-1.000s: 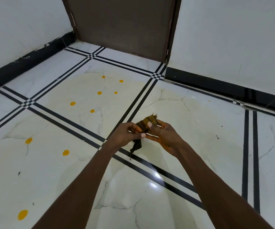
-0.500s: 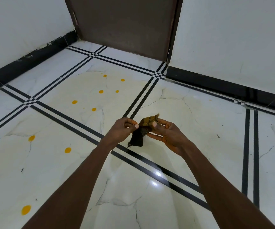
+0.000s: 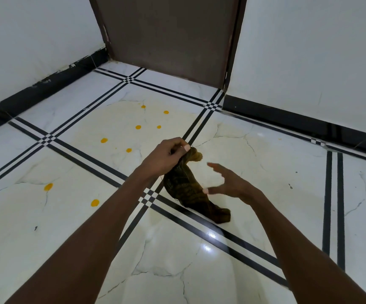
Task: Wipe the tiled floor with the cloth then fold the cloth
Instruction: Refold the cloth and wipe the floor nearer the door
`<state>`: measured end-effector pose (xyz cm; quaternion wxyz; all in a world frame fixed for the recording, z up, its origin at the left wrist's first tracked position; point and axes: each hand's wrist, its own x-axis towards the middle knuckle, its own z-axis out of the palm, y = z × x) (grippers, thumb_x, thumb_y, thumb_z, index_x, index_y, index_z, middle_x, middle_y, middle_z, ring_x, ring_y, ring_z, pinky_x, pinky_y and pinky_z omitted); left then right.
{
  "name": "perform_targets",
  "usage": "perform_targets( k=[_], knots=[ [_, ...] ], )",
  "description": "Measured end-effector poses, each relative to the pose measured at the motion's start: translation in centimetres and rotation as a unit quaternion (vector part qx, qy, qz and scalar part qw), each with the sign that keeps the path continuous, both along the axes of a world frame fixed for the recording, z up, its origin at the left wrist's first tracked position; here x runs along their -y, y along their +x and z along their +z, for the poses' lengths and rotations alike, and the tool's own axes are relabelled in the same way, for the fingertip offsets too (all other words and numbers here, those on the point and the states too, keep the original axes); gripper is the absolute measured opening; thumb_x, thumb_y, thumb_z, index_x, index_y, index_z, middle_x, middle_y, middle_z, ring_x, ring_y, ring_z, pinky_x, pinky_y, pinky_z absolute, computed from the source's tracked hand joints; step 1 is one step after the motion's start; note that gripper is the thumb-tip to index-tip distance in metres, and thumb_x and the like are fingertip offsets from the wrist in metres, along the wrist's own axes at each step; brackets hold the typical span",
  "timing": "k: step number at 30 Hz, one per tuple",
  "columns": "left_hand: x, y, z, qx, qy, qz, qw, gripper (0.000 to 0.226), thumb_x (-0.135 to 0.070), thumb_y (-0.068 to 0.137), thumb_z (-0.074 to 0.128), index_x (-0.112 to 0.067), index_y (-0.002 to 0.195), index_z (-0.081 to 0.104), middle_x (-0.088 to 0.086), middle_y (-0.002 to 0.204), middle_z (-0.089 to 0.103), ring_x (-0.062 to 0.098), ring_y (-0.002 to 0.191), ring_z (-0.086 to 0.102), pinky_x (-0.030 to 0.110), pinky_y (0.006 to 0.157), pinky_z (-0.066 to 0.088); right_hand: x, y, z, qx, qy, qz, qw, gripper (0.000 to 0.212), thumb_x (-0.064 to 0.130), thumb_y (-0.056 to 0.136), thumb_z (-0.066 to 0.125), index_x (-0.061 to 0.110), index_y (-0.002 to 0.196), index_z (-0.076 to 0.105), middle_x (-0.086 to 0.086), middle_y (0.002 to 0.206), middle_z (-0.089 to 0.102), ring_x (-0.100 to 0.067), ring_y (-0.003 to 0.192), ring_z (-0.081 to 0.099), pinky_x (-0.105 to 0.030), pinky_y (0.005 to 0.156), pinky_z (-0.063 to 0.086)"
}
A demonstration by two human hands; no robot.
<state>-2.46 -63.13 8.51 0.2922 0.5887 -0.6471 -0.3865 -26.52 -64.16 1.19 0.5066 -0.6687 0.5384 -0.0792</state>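
Note:
A dark brown-and-mustard cloth (image 3: 186,187) hangs unrolled from my left hand (image 3: 166,155), which pinches its top corner above the floor. The cloth's lower end trails down to the right, close to a black tile stripe. My right hand (image 3: 230,183) is just right of the cloth with fingers spread, holding nothing; its thumb tip is next to the cloth's edge. The white marble-look tiled floor (image 3: 254,167) carries several yellow-orange spots (image 3: 138,127), mostly left and ahead of my hands.
A brown door (image 3: 169,34) stands at the far corner between white walls with black skirting (image 3: 298,119). Black double stripes (image 3: 333,194) cross the floor. More yellow spots (image 3: 94,202) lie at the left.
My right hand let go of the cloth and moved off to the right. The bunched cloth dropped open and now hangs long from my left hand, which rose slightly.

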Motion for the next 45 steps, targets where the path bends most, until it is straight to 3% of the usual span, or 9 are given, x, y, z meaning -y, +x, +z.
perform_targets(
  k=[2,6,18,24,29,33,36,42,45],
  knots=[
    [0.0,0.0,1.2,-0.010,0.019,-0.038,0.999,0.023,-0.038,0.106,0.054,-0.022,0.110,0.071,0.002,0.104,0.074,0.021,0.104,0.071,0.033,0.092,0.057,0.4,1.5,1.8,0.123,0.008,-0.006,0.992,0.074,0.032,0.088,0.082,0.037,0.149,0.043,0.006,0.163,0.037,-0.014,0.145,0.033,-0.045,0.124,0.027],
    [0.4,0.8,4.0,-0.068,0.046,-0.062,0.995,0.024,-0.035,0.105,0.056,-0.020,0.111,0.073,0.002,0.106,0.075,0.014,0.103,0.071,0.024,0.090,0.057,0.9,3.2,2.5,0.143,0.049,0.056,0.987,0.041,0.044,0.086,0.075,0.032,0.124,0.066,0.005,0.138,0.067,-0.012,0.129,0.058,-0.040,0.120,0.041],
    [4.7,3.1,5.2,-0.055,0.002,0.038,0.998,0.028,-0.035,0.103,0.060,-0.014,0.115,0.074,0.004,0.100,0.076,0.014,0.093,0.070,0.021,0.073,0.055,0.0,3.8,2.1,0.325,0.174,-0.099,0.924,0.059,0.038,0.087,0.074,0.011,0.137,0.063,-0.012,0.129,0.074,-0.032,0.124,0.068,-0.045,0.097,0.059],
    [2.8,2.5,-0.4,-0.087,0.024,0.159,0.983,0.040,-0.044,0.095,0.070,-0.025,0.130,0.064,-0.002,0.132,0.065,0.015,0.120,0.060,0.032,0.102,0.048,-0.3,5.2,3.0,0.400,0.207,-0.144,0.881,0.035,0.026,0.103,0.062,0.018,0.137,0.060,-0.010,0.125,0.075,-0.030,0.114,0.073,-0.040,0.087,0.063],
    [-3.0,1.7,-7.1,-0.130,0.132,0.330,0.926,0.037,-0.052,0.096,0.063,-0.016,0.085,0.069,0.005,0.089,0.076,0.021,0.090,0.071,0.051,0.100,0.057,-0.6,6.1,2.2,0.411,0.207,-0.175,0.870,0.021,0.020,0.109,0.052,0.010,0.126,0.059,-0.018,0.124,0.074,-0.033,0.113,0.073,-0.051,0.092,0.061],
    [-4.4,0.6,-7.7,-0.231,0.260,0.254,0.903,0.061,-0.065,0.099,0.047,-0.012,0.117,0.072,0.007,0.112,0.077,0.021,0.108,0.071,0.038,0.103,0.054,-0.6,6.1,2.1,0.389,0.207,-0.184,0.879,0.021,0.019,0.109,0.050,0.010,0.125,0.060,-0.016,0.121,0.075,-0.032,0.110,0.075,-0.049,0.083,0.064],
    [-4.0,0.3,-6.8,-0.266,0.239,0.223,0.907,0.063,-0.064,0.098,0.052,-0.017,0.138,0.063,0.004,0.129,0.072,0.021,0.119,0.068,0.041,0.113,0.050,-0.4,6.4,2.5,0.354,0.198,-0.180,0.896,0.024,0.021,0.108,0.053,0.011,0.127,0.063,-0.014,0.119,0.075,-0.031,0.111,0.073,-0.045,0.080,0.064],
    [-3.3,0.9,-5.7,-0.311,0.129,0.265,0.903,0.032,-0.034,0.102,0.063,-0.007,0.114,0.076,0.011,0.115,0.077,0.026,0.117,0.071,0.033,0.098,0.060,1.1,5.8,3.4,0.274,0.140,-0.221,0.925,0.024,0.019,0.104,0.062,0.008,0.124,0.069,-0.013,0.115,0.075,-0.027,0.105,0.072,-0.040,0.086,0.063],
    [-2.7,1.6,-4.7,-0.312,0.097,0.302,0.895,0.022,-0.030,0.102,0.063,-0.014,0.106,0.077,0.015,0.113,0.077,0.032,0.111,0.073,0.045,0.097,0.061,2.0,4.6,3.9,0.270,0.117,-0.289,0.911,0.022,0.014,0.106,0.056,0.004,0.120,0.070,-0.014,0.106,0.072,-0.026,0.099,0.070,-0.036,0.083,0.062]
  ],
)
